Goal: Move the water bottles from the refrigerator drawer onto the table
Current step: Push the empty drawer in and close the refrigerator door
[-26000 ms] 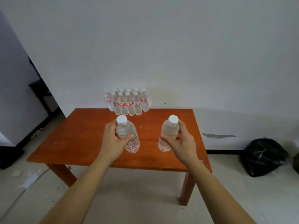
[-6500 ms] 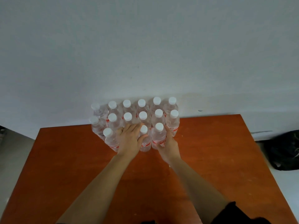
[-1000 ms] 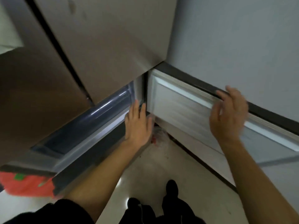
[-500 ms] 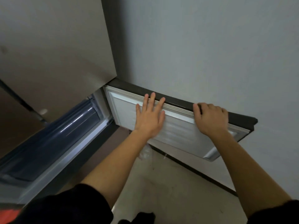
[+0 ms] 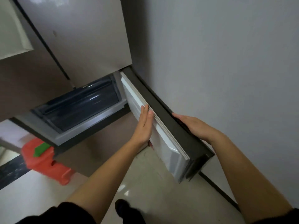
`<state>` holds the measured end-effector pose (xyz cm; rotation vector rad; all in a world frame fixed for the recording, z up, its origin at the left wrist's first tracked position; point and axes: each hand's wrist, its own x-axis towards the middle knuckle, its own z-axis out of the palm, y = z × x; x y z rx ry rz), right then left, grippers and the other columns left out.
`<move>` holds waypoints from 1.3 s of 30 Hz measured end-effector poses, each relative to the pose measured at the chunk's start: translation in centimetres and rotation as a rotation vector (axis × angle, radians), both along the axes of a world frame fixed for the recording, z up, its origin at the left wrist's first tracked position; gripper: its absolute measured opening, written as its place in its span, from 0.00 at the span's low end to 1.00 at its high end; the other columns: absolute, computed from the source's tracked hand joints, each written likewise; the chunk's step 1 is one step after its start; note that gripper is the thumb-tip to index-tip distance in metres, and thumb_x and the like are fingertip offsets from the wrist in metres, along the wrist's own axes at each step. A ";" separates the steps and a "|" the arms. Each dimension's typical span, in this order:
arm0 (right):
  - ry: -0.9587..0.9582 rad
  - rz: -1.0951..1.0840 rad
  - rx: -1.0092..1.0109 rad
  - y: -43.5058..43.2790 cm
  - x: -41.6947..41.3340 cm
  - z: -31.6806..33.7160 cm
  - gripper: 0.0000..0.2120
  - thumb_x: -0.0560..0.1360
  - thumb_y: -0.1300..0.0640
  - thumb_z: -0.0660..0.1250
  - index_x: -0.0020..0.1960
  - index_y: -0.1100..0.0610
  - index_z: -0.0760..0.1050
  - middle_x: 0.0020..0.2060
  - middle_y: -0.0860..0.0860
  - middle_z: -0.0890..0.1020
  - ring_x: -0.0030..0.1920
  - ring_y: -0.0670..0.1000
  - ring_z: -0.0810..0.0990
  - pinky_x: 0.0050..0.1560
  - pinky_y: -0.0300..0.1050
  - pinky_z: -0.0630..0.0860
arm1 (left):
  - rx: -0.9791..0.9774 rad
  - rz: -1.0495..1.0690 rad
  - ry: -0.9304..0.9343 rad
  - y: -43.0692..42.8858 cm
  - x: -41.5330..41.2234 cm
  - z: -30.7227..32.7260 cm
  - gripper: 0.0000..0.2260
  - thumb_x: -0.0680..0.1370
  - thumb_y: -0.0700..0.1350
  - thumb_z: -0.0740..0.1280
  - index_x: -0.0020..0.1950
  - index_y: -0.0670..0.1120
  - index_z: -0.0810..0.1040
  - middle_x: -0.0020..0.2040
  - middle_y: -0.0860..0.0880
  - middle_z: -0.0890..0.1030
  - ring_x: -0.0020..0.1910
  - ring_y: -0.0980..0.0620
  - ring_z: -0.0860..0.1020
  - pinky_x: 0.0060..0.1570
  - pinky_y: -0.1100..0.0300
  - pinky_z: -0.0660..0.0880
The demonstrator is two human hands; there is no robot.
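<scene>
Head view: both hands, left hand (image 5: 143, 126) flat inside and right hand (image 5: 193, 125) outside, have swung the refrigerator door (image 5: 163, 135) wider, exposing the drawer (image 5: 77, 104) leftward; no bottles visible.

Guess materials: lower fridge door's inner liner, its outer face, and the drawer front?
Inner liner: likely glossy white moulded plastic, with soft highlights and stepped ribs along the edge.
Outer face: dark, matte; painted metal or plastic, can't tell.
Drawer front: translucent smoky plastic, seemingly, with sharp light streaks on it.
</scene>
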<state>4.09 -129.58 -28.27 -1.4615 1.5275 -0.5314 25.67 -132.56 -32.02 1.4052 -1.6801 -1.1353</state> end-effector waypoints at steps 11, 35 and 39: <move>-0.376 0.050 0.027 2.1 17.3 -8.1 0.29 0.74 0.30 0.51 0.70 0.21 0.40 0.79 0.42 0.56 0.78 0.50 0.57 0.77 0.60 0.57 | 0.266 0.243 0.248 7.5 13.6 1.9 0.22 0.81 0.65 0.49 0.68 0.61 0.74 0.64 0.57 0.78 0.66 0.56 0.74 0.69 0.52 0.67; -0.015 0.112 -0.298 -11.7 39.4 -6.3 0.38 0.81 0.57 0.65 0.81 0.57 0.45 0.81 0.52 0.45 0.80 0.51 0.48 0.72 0.37 0.47 | -0.296 0.774 -1.166 3.6 39.5 -0.5 0.22 0.77 0.47 0.69 0.70 0.44 0.73 0.59 0.41 0.76 0.58 0.40 0.73 0.58 0.46 0.72; 0.118 0.306 -0.366 -14.2 39.6 -8.0 0.39 0.80 0.57 0.65 0.81 0.59 0.43 0.79 0.51 0.36 0.80 0.54 0.48 0.77 0.46 0.52 | -0.129 0.765 -1.204 2.5 39.0 -2.6 0.30 0.80 0.56 0.60 0.79 0.46 0.59 0.78 0.39 0.60 0.78 0.37 0.54 0.76 0.41 0.48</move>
